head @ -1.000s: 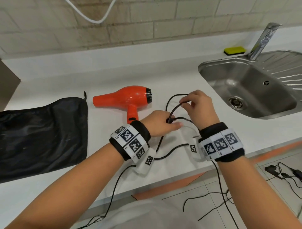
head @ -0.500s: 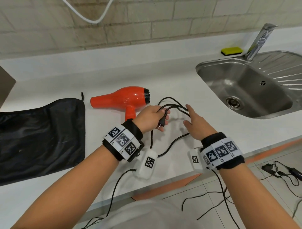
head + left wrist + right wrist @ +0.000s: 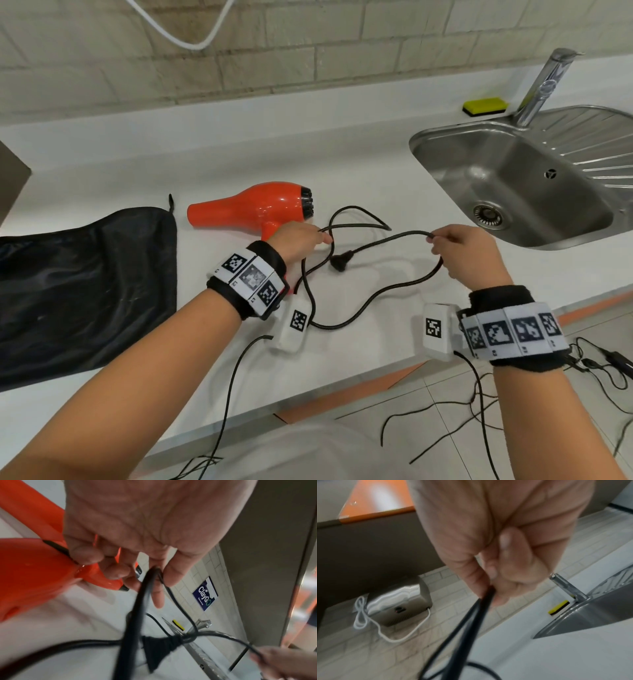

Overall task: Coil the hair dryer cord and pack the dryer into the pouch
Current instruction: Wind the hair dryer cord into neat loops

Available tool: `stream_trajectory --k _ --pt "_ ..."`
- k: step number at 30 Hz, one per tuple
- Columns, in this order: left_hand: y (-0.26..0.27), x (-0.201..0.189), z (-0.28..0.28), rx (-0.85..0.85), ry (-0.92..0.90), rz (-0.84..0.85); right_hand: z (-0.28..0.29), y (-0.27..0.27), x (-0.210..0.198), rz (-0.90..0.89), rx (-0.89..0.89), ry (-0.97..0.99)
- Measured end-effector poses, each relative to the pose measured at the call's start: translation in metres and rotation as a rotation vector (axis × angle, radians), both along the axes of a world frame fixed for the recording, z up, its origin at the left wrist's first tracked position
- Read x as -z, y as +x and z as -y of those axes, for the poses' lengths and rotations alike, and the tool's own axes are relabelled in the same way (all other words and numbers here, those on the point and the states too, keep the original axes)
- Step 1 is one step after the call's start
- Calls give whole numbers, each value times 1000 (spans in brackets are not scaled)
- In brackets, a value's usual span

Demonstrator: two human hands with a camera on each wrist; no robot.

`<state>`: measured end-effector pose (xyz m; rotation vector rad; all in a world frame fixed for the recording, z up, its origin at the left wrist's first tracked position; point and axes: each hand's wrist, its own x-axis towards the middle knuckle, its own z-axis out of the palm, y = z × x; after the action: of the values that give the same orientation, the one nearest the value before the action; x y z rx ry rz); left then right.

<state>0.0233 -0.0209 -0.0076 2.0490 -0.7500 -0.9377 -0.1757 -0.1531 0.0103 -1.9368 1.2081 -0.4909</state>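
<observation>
You stand at a white counter backed by a pale brick-tiled wall, with a steel sink set into it right of the hair dryer. A flat black pouch lies left of the dryer, well apart from the sink. The orange hair dryer lies on its side between pouch and sink, nozzle toward the pouch. A chrome tap rises behind the sink, with a yellow sponge just beside it. Right of the dryer, the black cord sprawls in loose loops on the counter, its plug lying among them. Your left hand, over the dryer's handle, pinches cord strands in its curled fingers. Your right hand, nearer the sink, pinches a bend of cord between thumb and fingers.
</observation>
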Motion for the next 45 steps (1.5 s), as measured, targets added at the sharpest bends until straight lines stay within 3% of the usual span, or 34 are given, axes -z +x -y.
stream_trajectory --k 5,7,10,13,16,20,26,30,33,37,39,42,45 --pt "-3 3 5 161 180 205 -9 -14 -24 210 48 93" --pt "-3 7 7 178 210 208 -15 -16 -32 320 32 106" --pt "-7 3 8 158 162 190 -22 -18 -43 440 -16 93" --pt "-15 -14 -1 211 -38 379 -33 -14 -54 580 -69 122" --pt "-37 -34 -17 337 -195 234 -41 -1 -59 680 -113 169" --pt "-57 -37 -29 486 -125 -55 -47 22 -59 742 -129 246" --pt "-48 -40 -29 180 -282 -286 -50 51 -54 802 -175 453" --pt "-31 -53 -25 91 -327 -378 -60 62 -46 663 -305 431" --pt "-28 -55 -25 210 -272 -209 -62 66 -40 542 -359 311" --pt "-18 -51 -30 138 -253 -19 -35 72 -26 351 -324 256" --pt "-12 -53 -33 120 -256 2 -9 77 -14 128 -307 184" --pt "-6 -59 -35 116 -263 22 28 90 6 -356 -403 6" --pt "-2 -67 -34 99 -271 39 41 107 17 -528 -464 -42"
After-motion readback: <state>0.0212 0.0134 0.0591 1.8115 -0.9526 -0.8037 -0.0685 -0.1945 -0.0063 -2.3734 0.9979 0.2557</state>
